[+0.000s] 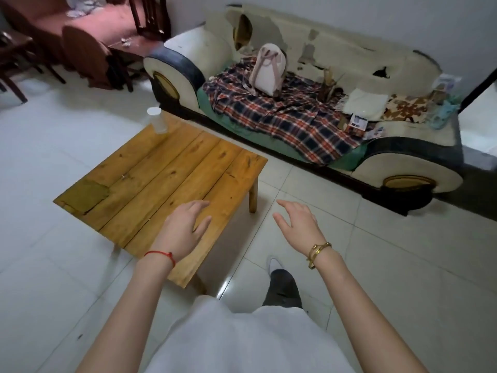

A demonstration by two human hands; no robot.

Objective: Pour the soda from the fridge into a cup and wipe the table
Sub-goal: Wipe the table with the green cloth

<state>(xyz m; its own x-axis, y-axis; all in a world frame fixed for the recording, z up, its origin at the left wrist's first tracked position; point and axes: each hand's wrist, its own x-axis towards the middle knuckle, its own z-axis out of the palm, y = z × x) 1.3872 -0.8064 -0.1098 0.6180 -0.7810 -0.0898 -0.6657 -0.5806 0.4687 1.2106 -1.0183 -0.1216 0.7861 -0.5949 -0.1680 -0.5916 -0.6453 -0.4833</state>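
Hands empty: left hand (185,224) and right hand (298,222) hover with fingers loosely spread, holding nothing. Clear plastic cup (157,120) stands at the far corner of the wooden table (150,179); no soda or fridge is visible. Risk: so near the edge, the light cup could topple during pouring or wiping.
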